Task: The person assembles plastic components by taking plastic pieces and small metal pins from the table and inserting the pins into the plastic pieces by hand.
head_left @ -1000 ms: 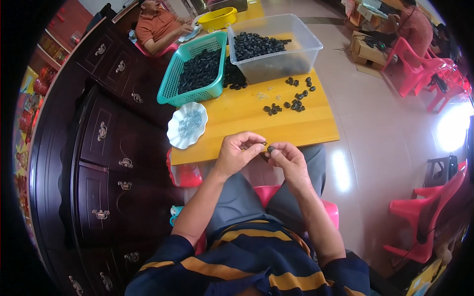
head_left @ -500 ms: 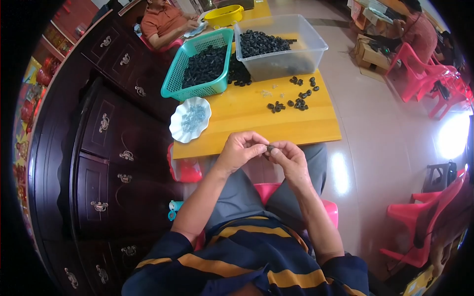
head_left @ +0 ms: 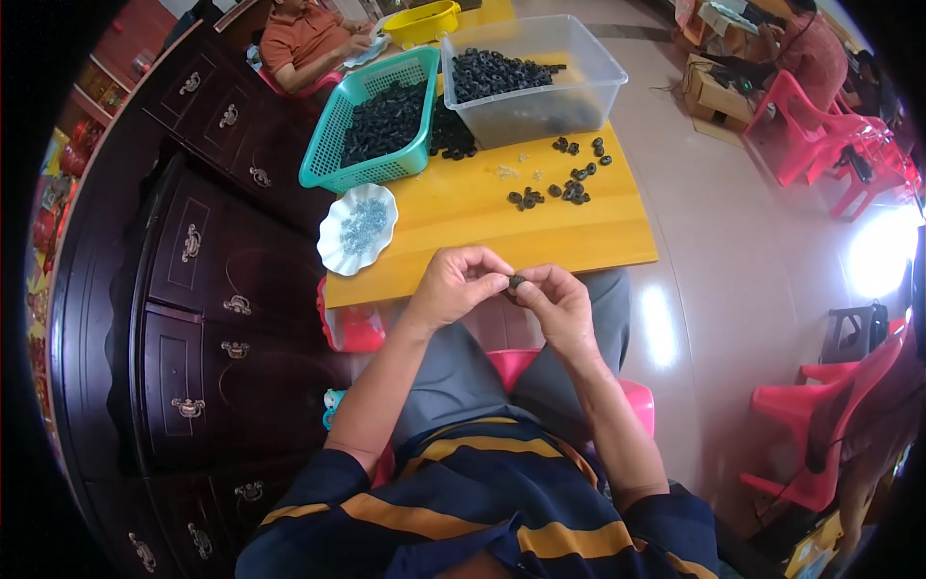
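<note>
Just past the table's near edge, both hands meet over my lap around a small round black part (head_left: 516, 282). My left hand (head_left: 455, 292) pinches it from one side between thumb and fingertips. From the other side, the thumb and forefinger of my right hand (head_left: 561, 307) close on it. The fingertips partly hide the piece. Several loose black ring-like parts (head_left: 526, 199) lie in small groups on the yellow table (head_left: 453, 232). A white scalloped dish (head_left: 333, 253) at the table's left holds small clear pieces.
A green mesh basket (head_left: 311, 172) and a clear plastic bin (head_left: 540, 116), both with black parts, stand farther back, near a yellow basin (head_left: 422, 21). Dark drawers (head_left: 193, 289) line the left. Pink chairs (head_left: 801, 425) stand at right. Other people sit at the far left and far right.
The black part shows more fully between my fingertips, its round side turned into view. Both hands stay pinched together; the whole view has shifted slightly.
</note>
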Demonstrator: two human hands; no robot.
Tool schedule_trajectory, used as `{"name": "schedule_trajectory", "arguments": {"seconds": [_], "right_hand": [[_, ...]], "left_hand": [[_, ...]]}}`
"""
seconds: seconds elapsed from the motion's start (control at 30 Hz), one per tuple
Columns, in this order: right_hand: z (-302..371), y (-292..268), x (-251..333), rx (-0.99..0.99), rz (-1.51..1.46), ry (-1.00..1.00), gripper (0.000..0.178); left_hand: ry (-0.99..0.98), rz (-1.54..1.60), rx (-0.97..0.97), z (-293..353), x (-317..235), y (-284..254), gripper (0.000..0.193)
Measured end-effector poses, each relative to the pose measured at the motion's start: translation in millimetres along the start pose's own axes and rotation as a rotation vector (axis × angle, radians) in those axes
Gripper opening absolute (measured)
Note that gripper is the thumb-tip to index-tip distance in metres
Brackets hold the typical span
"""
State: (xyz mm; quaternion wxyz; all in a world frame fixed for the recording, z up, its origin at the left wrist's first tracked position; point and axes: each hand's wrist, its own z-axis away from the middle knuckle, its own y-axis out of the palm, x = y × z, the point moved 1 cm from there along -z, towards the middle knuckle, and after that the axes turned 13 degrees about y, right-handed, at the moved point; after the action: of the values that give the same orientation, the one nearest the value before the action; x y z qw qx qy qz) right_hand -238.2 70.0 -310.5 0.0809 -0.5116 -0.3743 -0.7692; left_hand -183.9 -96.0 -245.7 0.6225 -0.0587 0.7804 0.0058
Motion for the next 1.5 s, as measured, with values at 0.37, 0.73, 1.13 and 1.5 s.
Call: {"name": "schedule_trajectory", "arguments": {"seconds": [0.37,0.73,1.13,1.5], "right_hand": [[5,5,-3,-0.209,0.402,-0.105,0.012],[1,1,2,0.024,-0.091,0.112,0.014],[0,-2,2,0.083,-0.399,0.244,0.011],[0,-6,-1,0.063,-0.440,0.267,0.015]], "left_hand": [[0.010,-0.354,0.107,-2,-5,-5,0.006],[0.011,-0.134,0.058,-3,-2,1,0.022],[0.520,-1.044,0.032,-4,-8,33,0.046],[0.566,-0.982,0.030,-7,-8,28,0.032]]}}
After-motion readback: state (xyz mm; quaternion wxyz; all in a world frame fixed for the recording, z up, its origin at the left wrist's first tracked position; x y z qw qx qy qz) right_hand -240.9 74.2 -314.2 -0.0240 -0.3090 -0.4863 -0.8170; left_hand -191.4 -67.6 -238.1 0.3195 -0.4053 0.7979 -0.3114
